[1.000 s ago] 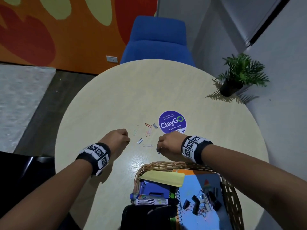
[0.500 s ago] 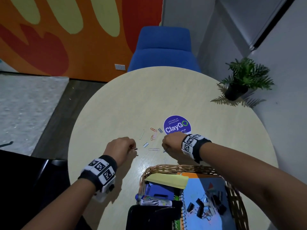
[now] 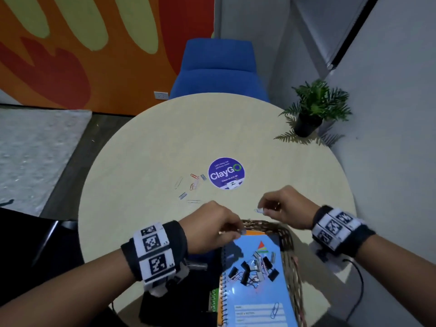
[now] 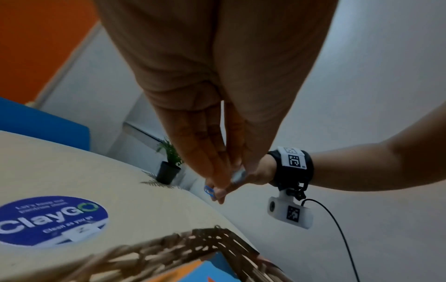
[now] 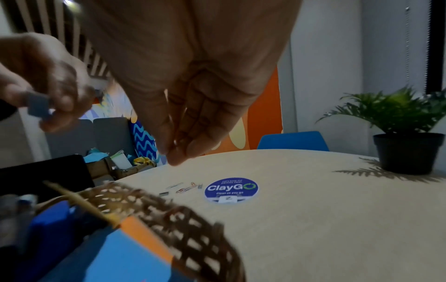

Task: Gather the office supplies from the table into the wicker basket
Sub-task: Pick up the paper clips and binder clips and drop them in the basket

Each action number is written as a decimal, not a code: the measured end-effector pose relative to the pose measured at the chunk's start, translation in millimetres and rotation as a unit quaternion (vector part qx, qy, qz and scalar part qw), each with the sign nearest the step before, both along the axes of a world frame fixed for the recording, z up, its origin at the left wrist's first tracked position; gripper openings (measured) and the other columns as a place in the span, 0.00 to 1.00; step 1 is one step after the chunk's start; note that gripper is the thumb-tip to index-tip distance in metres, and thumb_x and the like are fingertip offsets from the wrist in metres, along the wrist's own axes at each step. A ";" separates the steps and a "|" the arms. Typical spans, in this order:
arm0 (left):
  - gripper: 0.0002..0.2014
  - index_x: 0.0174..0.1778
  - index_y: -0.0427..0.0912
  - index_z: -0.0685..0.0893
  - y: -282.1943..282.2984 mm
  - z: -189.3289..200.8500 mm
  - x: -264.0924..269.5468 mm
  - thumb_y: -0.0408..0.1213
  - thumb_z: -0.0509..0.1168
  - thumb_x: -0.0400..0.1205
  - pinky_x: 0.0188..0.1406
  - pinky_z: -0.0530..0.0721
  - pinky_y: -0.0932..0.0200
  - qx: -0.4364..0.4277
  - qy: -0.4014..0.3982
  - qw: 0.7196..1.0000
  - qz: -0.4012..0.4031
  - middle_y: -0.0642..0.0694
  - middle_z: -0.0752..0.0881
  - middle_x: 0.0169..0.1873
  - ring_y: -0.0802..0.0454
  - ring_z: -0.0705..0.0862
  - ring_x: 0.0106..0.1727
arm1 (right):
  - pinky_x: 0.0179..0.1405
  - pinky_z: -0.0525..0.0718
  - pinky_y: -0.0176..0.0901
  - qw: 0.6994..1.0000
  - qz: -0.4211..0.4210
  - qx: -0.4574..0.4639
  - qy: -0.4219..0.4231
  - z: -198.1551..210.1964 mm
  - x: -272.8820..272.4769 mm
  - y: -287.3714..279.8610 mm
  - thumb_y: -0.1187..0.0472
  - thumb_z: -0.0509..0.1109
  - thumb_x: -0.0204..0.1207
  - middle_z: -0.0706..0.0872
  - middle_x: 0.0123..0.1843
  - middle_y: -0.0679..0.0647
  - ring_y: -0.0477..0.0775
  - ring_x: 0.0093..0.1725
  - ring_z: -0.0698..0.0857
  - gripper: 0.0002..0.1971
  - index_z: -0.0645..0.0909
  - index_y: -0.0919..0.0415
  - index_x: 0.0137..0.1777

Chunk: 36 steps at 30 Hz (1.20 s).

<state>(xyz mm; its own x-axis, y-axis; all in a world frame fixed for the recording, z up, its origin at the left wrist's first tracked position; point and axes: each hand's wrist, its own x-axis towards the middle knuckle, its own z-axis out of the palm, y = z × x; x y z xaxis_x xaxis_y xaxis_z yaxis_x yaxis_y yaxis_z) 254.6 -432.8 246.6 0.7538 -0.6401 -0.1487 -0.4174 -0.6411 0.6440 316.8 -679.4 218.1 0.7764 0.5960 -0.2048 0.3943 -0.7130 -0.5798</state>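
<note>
Motion blur obscures the small grey item pinched by left hand (image 3: pixel 212 226) over wicker basket (image 3: pixel 289 251). Right hand (image 3: pixel 286 206) pinches blue paper clip (image 3: pixel 258 211). Basket holds spiral notebook (image 3: pixel 254 300) bearing binder clips (image 3: pixel 250 270); loose paper clips (image 3: pixel 188 185) lie on table (image 3: pixel 153 149).

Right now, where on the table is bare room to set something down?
Free: the far half of the table, between the ClayGO sticker and the blue chair. Crowded: the paper clips left of the sticker, and the near edge, taken by the wicker basket.
</note>
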 end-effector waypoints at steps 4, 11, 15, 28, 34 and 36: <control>0.17 0.62 0.49 0.83 -11.9 -8.9 -6.3 0.47 0.67 0.78 0.53 0.82 0.58 0.083 0.018 0.996 -0.033 0.49 0.89 0.55 0.52 0.86 0.53 | 0.39 0.76 0.24 0.999 0.013 0.001 0.039 -8.0 -38.7 -21.7 0.63 0.71 0.72 0.90 0.38 0.42 0.33 0.35 0.84 0.07 0.89 0.53 0.45; 0.16 0.65 0.48 0.82 53.4 -36.6 38.7 0.42 0.65 0.81 0.61 0.81 0.56 0.185 -0.021 0.976 0.110 0.49 0.87 0.60 0.52 0.85 0.58 | 0.54 0.78 0.37 0.994 0.097 -0.054 -0.003 -29.2 -59.7 -24.4 0.49 0.62 0.79 0.84 0.62 0.42 0.44 0.59 0.82 0.13 0.83 0.46 0.59; 0.12 0.58 0.46 0.85 104.5 -60.9 55.1 0.42 0.67 0.80 0.54 0.82 0.56 0.198 -0.017 0.949 0.246 0.47 0.88 0.57 0.51 0.86 0.55 | 0.48 0.84 0.44 0.985 0.129 -0.051 -0.101 -28.2 -24.5 -4.0 0.49 0.59 0.80 0.80 0.67 0.46 0.48 0.60 0.81 0.17 0.77 0.46 0.67; 0.11 0.54 0.41 0.88 142.5 -138.6 129.0 0.38 0.69 0.77 0.57 0.81 0.54 0.141 0.053 0.897 0.416 0.40 0.86 0.59 0.42 0.84 0.58 | 0.36 0.83 0.53 0.855 0.451 -0.214 -0.144 -77.4 67.6 139.1 0.63 0.65 0.80 0.78 0.62 0.60 0.63 0.56 0.80 0.21 0.73 0.47 0.72; 0.10 0.37 0.46 0.86 125.6 -156.9 128.9 0.47 0.76 0.69 0.40 0.80 0.59 0.105 0.084 0.867 0.480 0.48 0.84 0.45 0.50 0.83 0.43 | 0.39 0.84 0.51 0.865 0.457 -0.174 -0.117 -100.0 69.2 144.2 0.66 0.73 0.72 0.84 0.55 0.60 0.64 0.54 0.83 0.14 0.86 0.58 0.58; 0.10 0.33 0.45 0.84 119.2 -160.0 129.5 0.45 0.77 0.68 0.37 0.82 0.58 0.096 0.086 0.863 0.488 0.47 0.84 0.41 0.49 0.84 0.40 | 0.41 0.84 0.51 0.884 0.423 -0.175 -0.099 -100.8 69.2 140.7 0.65 0.70 0.73 0.85 0.53 0.59 0.63 0.52 0.83 0.11 0.88 0.59 0.54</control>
<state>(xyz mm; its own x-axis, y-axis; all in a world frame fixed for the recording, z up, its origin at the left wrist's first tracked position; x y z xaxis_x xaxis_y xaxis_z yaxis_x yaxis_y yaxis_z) 384.1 -313.6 86.6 0.8768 0.3357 -0.3443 0.4723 -0.7354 0.4860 386.0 -538.7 117.2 0.1254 0.9071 -0.4017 0.9410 -0.2370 -0.2414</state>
